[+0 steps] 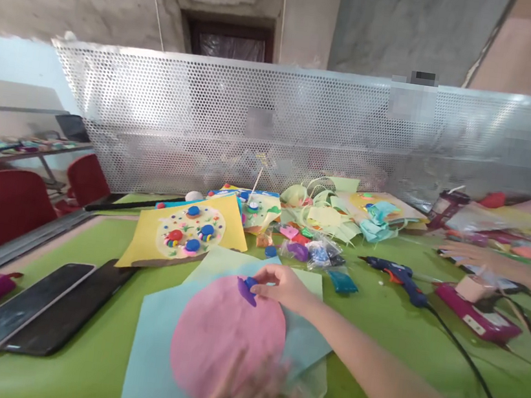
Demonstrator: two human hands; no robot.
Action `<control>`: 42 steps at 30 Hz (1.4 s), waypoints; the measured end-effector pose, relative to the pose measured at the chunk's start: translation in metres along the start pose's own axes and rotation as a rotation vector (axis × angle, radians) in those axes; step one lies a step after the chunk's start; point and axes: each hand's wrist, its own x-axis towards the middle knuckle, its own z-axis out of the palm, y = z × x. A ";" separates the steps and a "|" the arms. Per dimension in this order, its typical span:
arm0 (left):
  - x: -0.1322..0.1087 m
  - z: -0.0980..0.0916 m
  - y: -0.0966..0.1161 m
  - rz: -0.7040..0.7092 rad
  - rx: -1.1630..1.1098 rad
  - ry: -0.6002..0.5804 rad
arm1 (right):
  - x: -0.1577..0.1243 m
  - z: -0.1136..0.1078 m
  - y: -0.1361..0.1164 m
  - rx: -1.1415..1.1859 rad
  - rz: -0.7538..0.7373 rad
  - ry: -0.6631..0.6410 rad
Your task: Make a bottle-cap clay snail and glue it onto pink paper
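Note:
A round pink disc (222, 337) lies on light blue paper (149, 340) in front of me. My right hand (283, 287) pinches a small hat-shaped piece (248, 289), purple at the brim and blue on top, at the disc's upper edge. Whether that piece touches the disc, I cannot tell. Close to the camera, my left hand (250, 393) is blurred, its fingers stretched out over the disc's lower right part. Behind the disc is a yellow sheet (143, 235) with a decorated pale oval bearing blue and red hat-like pieces.
On the right are a blue glue gun (397, 275) with a cord, a magenta power strip (480, 315) and another person's hand (477, 258). Two phones (20, 310) lie left. Clay packets (317, 250) and paper scraps (331, 217) sit before a perforated metal screen (277, 109).

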 end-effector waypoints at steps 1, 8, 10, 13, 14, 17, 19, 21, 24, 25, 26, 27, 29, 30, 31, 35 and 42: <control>0.002 -0.008 -0.007 -0.001 0.056 -0.019 | 0.001 -0.001 0.001 0.007 -0.007 0.003; -0.008 -0.056 -0.059 -0.056 -0.044 -0.004 | 0.008 -0.014 -0.003 0.185 -0.096 0.051; -0.002 -0.061 -0.072 -0.282 -0.184 0.148 | 0.008 -0.014 -0.007 0.283 -0.106 0.042; 0.023 -0.070 -0.077 -0.458 -0.564 0.299 | 0.005 -0.011 -0.012 0.401 -0.090 -0.020; 0.033 -0.074 -0.075 -0.447 -0.713 0.318 | 0.003 -0.009 -0.013 0.428 -0.080 -0.046; 0.059 -0.083 -0.064 -0.391 -0.925 0.367 | 0.001 -0.006 -0.013 0.484 -0.061 -0.099; 0.069 -0.084 -0.059 -0.373 -0.966 0.391 | 0.001 -0.006 -0.012 0.509 -0.053 -0.107; 0.074 -0.082 -0.058 -0.370 -1.023 0.422 | 0.001 -0.006 -0.010 0.527 -0.035 -0.099; 0.075 -0.077 -0.062 -0.387 -1.117 0.443 | 0.003 -0.004 -0.007 0.531 0.017 -0.079; 0.074 -0.075 -0.064 -0.398 -1.139 0.446 | 0.004 -0.002 -0.006 0.525 0.035 -0.073; 0.074 -0.073 -0.066 -0.413 -1.158 0.447 | 0.004 0.000 -0.005 0.515 0.051 -0.067; 0.073 -0.071 -0.068 -0.434 -1.185 0.447 | 0.005 0.003 -0.004 0.498 0.066 -0.062; 0.071 -0.066 -0.071 -0.475 -1.281 0.459 | 0.006 0.007 -0.002 0.443 0.093 -0.058; 0.070 -0.064 -0.073 -0.492 -1.343 0.462 | 0.007 0.009 -0.002 0.402 0.103 -0.057; 0.070 -0.062 -0.075 -0.505 -1.403 0.470 | 0.007 0.009 -0.002 0.347 0.112 -0.056; 0.069 -0.062 -0.085 -0.636 -1.572 0.617 | 0.007 -0.012 -0.017 -0.023 0.136 -0.018; 0.070 -0.074 -0.100 -0.797 -1.656 0.729 | -0.029 -0.129 -0.056 -1.086 0.296 0.647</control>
